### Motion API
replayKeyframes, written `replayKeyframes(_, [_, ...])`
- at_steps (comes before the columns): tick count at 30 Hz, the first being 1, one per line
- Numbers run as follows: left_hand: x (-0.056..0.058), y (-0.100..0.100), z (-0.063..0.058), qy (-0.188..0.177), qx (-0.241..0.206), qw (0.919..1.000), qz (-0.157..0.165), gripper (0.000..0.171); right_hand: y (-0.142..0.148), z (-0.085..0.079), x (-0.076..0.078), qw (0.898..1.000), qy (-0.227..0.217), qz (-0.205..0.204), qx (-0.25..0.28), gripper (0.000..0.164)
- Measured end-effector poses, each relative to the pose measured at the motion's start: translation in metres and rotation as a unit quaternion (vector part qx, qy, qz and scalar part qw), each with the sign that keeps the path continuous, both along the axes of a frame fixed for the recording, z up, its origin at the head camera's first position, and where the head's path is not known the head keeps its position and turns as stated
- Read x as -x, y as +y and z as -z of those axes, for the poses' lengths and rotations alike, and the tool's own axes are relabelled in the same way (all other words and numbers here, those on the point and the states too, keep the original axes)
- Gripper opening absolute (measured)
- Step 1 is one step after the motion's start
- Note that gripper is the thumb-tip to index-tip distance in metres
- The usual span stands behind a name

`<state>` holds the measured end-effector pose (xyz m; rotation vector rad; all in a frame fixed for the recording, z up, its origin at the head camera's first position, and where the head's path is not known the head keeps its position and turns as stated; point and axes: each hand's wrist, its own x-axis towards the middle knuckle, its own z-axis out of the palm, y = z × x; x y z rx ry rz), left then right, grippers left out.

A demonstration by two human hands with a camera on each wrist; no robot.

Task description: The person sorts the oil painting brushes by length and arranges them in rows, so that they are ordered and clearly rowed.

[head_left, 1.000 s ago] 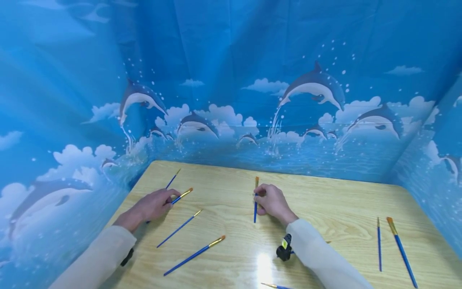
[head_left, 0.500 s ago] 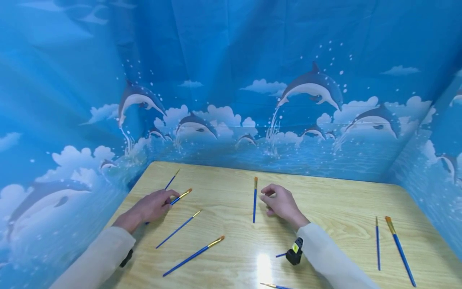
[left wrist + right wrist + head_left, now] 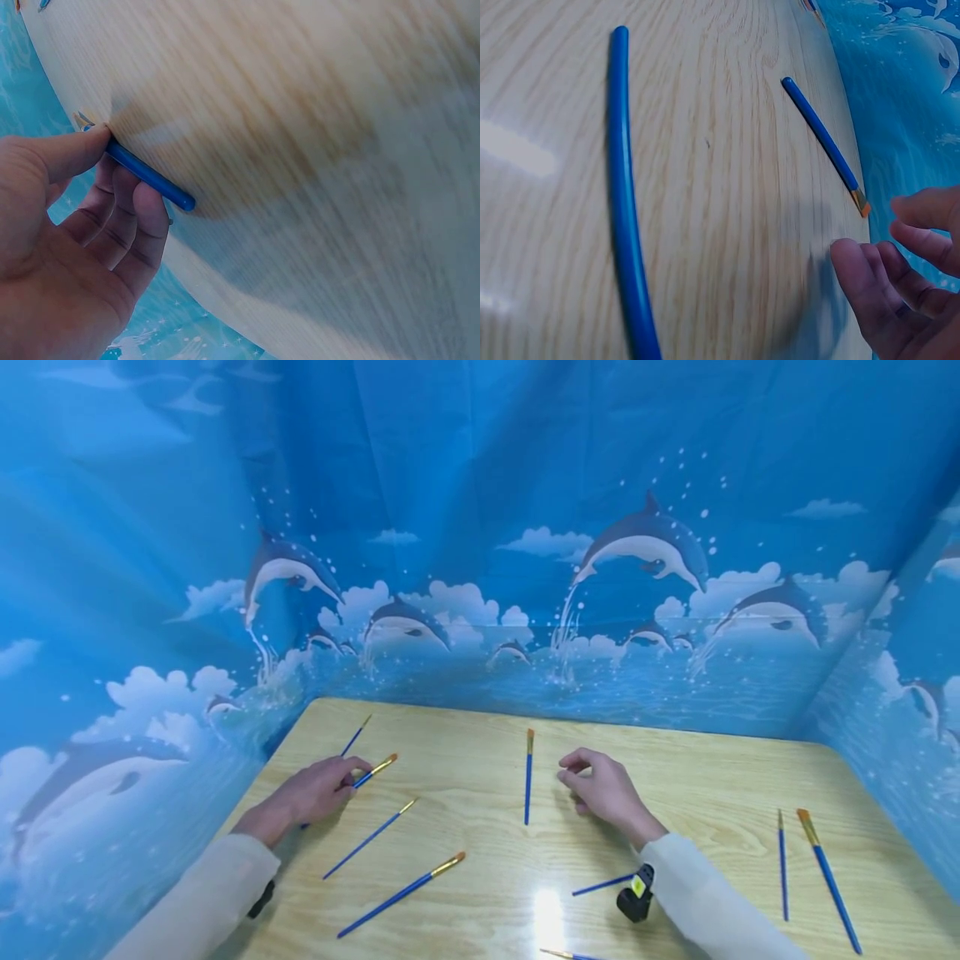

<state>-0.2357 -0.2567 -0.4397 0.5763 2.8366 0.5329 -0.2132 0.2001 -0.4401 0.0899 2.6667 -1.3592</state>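
Observation:
At the table's left side my left hand (image 3: 324, 787) pinches a blue paintbrush (image 3: 154, 178) between thumb and fingers, close over the wood. Its gold ferrule and orange bristles point away to the right in the head view. Right of centre, my right hand (image 3: 606, 787) is held above the table with fingers loosely bent and nothing in them. Just left of it lies another blue paintbrush (image 3: 528, 781), bristles toward the back edge. Under the right wrist a further paintbrush (image 3: 602, 884) shows only its blue handle in the head view, the rest hidden.
Around the left hand lie a thin paintbrush (image 3: 356, 735), a second thin one (image 3: 370, 839) and a thicker paintbrush (image 3: 401, 894). Two paintbrushes (image 3: 828, 881) lie at the right, one partly visible (image 3: 567, 954) at the front. A dolphin-print curtain (image 3: 480, 527) surrounds the wooden table (image 3: 705, 777).
My right hand has let go of the middle paintbrush and drawn away to the right, leaving it on the table. My left hand keeps its pinch in place.

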Motion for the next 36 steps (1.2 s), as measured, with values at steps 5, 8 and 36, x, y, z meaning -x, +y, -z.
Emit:
replayKeyframes(5, [-0.001,0.000,0.000,0.001,-0.001,1.0000,-0.003,0.036,0.010,-0.001,-0.005,1.000,0.007,0.001,-0.005,0.029])
replayKeyframes(8, [-0.001,0.000,0.000,0.002,0.004,1.0000,-0.005,0.036,0.015,-0.002,-0.007,1.000,0.012,0.000,-0.005,0.030])
replayKeyframes(36, [-0.001,0.000,0.000,0.006,0.002,1.0000,-0.003,0.036,0.077,-0.009,-0.029,1.000,0.012,-0.009,-0.026,0.038])
